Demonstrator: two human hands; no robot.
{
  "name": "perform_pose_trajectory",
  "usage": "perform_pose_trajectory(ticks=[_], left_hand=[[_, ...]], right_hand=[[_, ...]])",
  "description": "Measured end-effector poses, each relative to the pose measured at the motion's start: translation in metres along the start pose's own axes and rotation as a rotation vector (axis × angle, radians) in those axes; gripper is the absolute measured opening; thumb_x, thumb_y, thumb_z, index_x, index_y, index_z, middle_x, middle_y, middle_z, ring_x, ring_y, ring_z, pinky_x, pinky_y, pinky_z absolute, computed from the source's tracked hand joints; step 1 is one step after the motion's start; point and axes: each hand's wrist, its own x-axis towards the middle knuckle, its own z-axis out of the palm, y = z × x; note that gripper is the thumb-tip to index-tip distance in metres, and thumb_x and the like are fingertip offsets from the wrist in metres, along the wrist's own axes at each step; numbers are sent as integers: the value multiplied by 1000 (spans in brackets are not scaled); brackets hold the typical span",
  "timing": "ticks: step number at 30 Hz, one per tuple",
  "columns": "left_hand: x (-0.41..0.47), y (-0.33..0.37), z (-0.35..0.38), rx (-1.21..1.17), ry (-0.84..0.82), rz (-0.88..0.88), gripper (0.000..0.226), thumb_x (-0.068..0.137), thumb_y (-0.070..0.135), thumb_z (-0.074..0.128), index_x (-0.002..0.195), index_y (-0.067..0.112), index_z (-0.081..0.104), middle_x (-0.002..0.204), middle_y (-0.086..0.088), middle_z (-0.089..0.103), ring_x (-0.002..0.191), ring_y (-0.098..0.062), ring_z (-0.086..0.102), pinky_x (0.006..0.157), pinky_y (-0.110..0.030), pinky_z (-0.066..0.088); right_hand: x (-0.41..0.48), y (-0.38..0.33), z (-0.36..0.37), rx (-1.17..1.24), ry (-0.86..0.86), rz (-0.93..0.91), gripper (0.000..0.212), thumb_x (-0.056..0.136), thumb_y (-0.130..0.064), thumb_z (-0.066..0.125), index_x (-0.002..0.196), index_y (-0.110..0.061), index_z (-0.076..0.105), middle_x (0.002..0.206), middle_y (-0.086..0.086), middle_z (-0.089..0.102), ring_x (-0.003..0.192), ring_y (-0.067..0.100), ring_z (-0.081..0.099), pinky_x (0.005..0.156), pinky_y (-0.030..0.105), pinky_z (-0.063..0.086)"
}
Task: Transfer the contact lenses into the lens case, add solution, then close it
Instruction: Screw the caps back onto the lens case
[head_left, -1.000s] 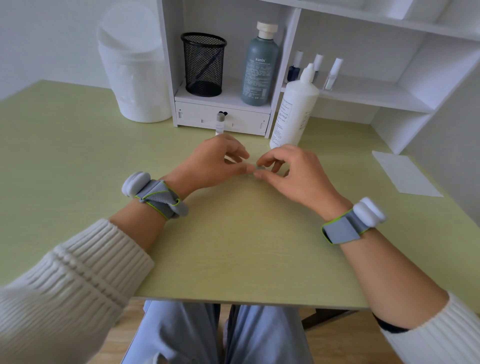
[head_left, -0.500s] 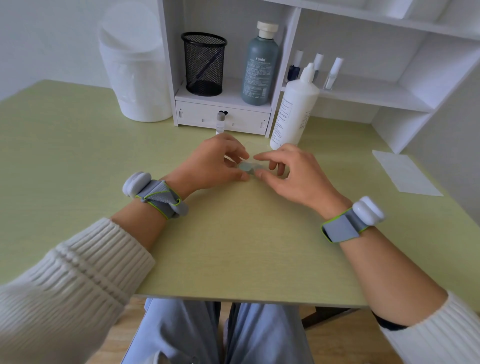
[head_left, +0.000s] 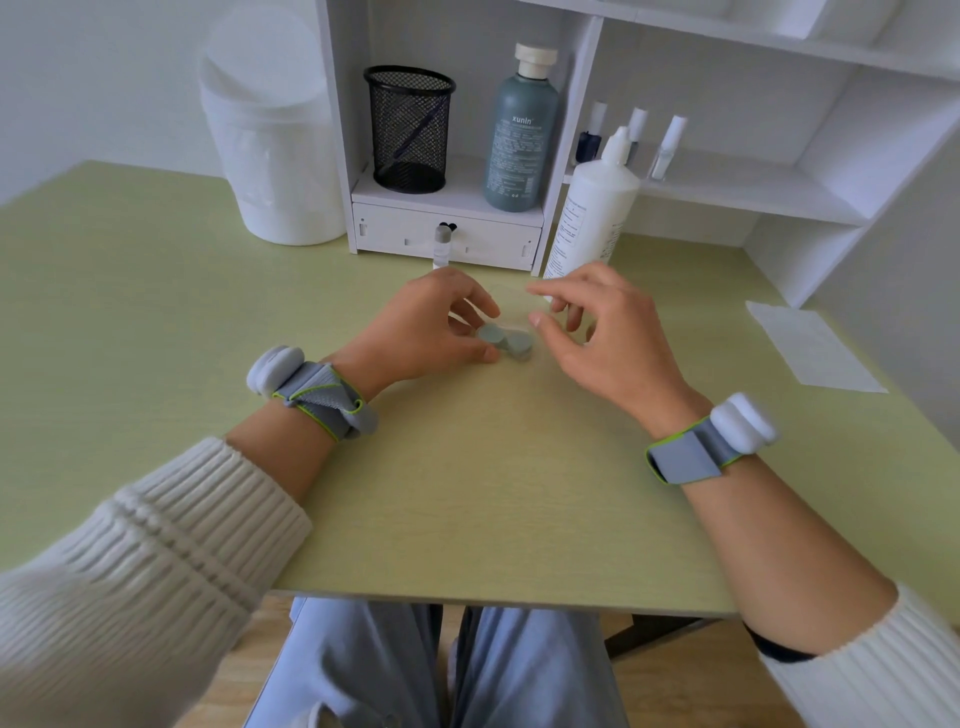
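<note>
Head view: grip of left hand (head_left: 426, 332) pinches capped lens case (head_left: 511, 343); right hand (head_left: 608, 338) spread wide.

One head-worn wide-angle camera looks forward and down, close over the table (head_left: 467, 493).

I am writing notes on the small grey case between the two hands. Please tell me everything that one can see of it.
The lens case is small and grey-blue, and it looks like matte plastic. It has two round caps side by side, and both seem to be on. It lies flat on the green table. The left hand grips its left cap between thumb and fingers. The right hand hovers at its right side with loose fingers. I cannot tell if the thumb touches it.
</note>
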Motion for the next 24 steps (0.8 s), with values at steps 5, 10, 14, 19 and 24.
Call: perform_pose_trajectory(ticks=[5,10,14,19,24], left_hand=[[-2,1,0,-30,15,-17,43,72,9,86,106,11,60,112,0,63,97,-14,68,72,-9,53],[-4,2,2,-76,17,4,62,70,14,90,113,8,45,116,-4,61,93,-16,69,76,-25,58],[-4,3,3,-52,28,22,69,68,12,90,120,13,44,109,-3,63,88,-17,69,78,-32,58],[-5,-1,1,77,50,102,36,72,17,87,101,16,66,104,2,65,91,-12,65,81,-35,56],[-7,-5,-2,156,62,129,26,73,23,85,96,26,72,98,8,68,95,-11,64,83,-40,56]], right_hand=[[2,3,6,-21,-56,20,63,84,-38,70,142,-23,54,124,-8,51,75,9,54,79,33,52],[1,4,10,-69,-184,39,75,78,-57,77,141,-25,53,130,-11,52,85,7,53,83,38,54],[-2,1,9,-117,-135,9,50,78,-47,80,122,-31,60,117,-16,56,84,4,52,69,29,46],[-5,-6,7,-180,-102,-38,23,82,-35,79,102,-30,68,103,-15,60,82,3,49,65,27,44],[-6,-7,7,-188,-119,-60,13,84,-33,79,95,-29,74,97,-14,63,84,0,44,65,27,44]])
